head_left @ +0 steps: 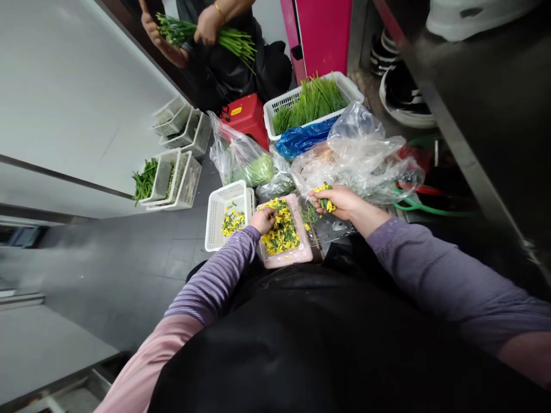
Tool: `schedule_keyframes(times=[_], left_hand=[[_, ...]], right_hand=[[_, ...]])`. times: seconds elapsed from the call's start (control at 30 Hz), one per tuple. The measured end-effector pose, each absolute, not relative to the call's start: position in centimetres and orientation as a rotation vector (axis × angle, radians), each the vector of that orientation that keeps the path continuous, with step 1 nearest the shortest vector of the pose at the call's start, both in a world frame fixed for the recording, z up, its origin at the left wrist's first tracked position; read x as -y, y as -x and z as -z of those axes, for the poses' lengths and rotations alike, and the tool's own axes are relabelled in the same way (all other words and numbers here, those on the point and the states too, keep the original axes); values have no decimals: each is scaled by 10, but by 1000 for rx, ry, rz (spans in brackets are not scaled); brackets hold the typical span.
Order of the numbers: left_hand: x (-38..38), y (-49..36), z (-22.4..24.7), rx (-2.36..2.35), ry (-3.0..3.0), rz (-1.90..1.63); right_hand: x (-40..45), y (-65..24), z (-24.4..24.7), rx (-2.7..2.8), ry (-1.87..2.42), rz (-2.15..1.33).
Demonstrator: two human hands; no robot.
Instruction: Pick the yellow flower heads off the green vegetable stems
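My left hand (263, 220) is over the left side of a pink tray (305, 229), fingers pinched together at the blossoms; what they hold, if anything, is too small to make out. Yellow flowers with green stems (282, 232) fill the tray. To the right, my right hand (340, 203) is closed around a small bunch of yellow flowers (325, 201), above a clear plastic sheet (331, 228) with green stems lying near it. Left of the tray stands a white basket (215, 221) with more yellow flowers (232, 221) in it.
Beyond the tray lie plastic bags (357, 158), a red box (252, 115) and a white basket of long green stems (316, 103). Stacked white baskets (185, 183) stand at the left. A co-worker's hands (209, 26) hold green stems. A metal shelf edge (456, 126) is at right.
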State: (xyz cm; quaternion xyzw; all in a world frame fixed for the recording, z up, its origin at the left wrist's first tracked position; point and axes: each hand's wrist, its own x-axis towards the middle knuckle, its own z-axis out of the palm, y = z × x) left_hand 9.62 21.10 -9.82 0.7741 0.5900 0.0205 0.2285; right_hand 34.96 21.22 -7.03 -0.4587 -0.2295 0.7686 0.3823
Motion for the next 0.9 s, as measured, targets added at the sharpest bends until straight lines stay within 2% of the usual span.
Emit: schedule_keyframes(times=[0.27, 0.47, 0.7, 0.9], left_hand=[[-222, -93, 66, -1597, -1448, -339], [-222, -127, 44, -1477, -1256, -339], [-218, -165, 28, -1399, -1221, -300], [-222, -171, 17, -1312, -1079, -497]], right_hand=[[-201, -332, 91, 992, 1185, -1827], [-194, -312, 96, 1224, 1132, -1853], [-190, -309, 88, 1171, 1023, -1954], [-194, -330, 74, 1011, 850, -2085]])
